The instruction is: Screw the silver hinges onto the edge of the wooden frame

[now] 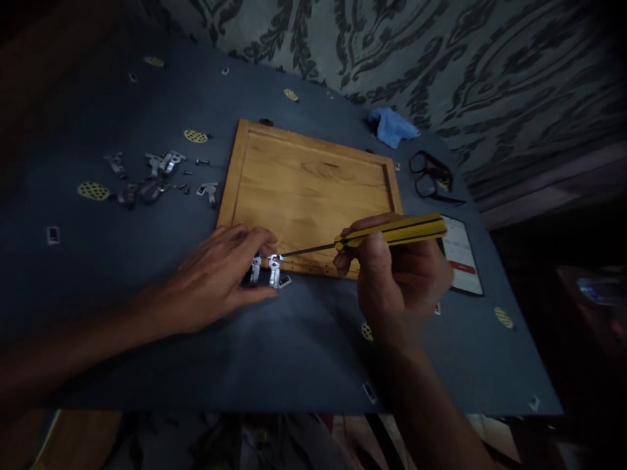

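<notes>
A wooden board with a raised rim (pixel 313 176) lies flat on the blue-grey table. Two small silver metal hinges (pixel 275 267) sit side by side at its near edge. Around them are the thumb and forefinger of my left hand (pixel 223 267), steadying the hinges against the board. In my right hand (pixel 401 274) is a screwdriver with a yellow and black handle (pixel 401 230), gripped from the side. Its thin shaft points left, with the tip at the top of the right-hand hinge. Whether the tip sits in a screw is too small to tell.
Several loose hinges (pixel 164 163) and small screws (pixel 185 188) lie left of the board. Beyond its right side are a blue cloth (pixel 393 126), dark-framed glasses (pixel 431 177) and a lit phone (pixel 463 254). A patterned wall covering (pixel 392 52) borders the table's far side.
</notes>
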The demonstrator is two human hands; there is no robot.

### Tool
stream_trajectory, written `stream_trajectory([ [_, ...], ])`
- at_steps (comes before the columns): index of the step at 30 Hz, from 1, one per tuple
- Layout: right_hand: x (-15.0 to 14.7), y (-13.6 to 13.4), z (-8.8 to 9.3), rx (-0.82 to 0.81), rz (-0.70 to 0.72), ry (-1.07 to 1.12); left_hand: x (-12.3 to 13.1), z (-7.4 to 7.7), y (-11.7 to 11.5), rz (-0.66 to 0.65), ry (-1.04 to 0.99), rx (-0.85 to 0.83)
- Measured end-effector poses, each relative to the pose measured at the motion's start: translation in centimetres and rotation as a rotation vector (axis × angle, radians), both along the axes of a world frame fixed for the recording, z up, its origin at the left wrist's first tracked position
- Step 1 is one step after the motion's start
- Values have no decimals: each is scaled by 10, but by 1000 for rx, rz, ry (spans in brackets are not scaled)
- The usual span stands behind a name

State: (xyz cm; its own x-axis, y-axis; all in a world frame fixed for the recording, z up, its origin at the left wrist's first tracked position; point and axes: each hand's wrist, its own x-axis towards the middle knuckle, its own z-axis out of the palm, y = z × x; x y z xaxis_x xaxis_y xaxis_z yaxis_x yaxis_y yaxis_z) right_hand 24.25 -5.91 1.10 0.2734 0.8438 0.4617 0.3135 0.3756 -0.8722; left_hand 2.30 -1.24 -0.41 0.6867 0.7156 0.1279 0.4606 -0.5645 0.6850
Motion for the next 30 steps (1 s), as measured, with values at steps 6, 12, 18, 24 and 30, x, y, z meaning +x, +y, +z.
stream_trajectory([
  [6,-1,-1,1,-30,9,-29,0,-1,1,-13,11,20],
  [12,-2,-1,1,-58,31,0,0,0,1,-13,6,39],
  [18,-3,-2,4,-87,38,-10,0,0,0,-17,5,39],
  [24,-3,-2,2,-37,80,-56,1,2,0,-12,10,27],
  [30,-7,-1,10,-44,103,-142,1,-3,-1,-8,-1,78],
])
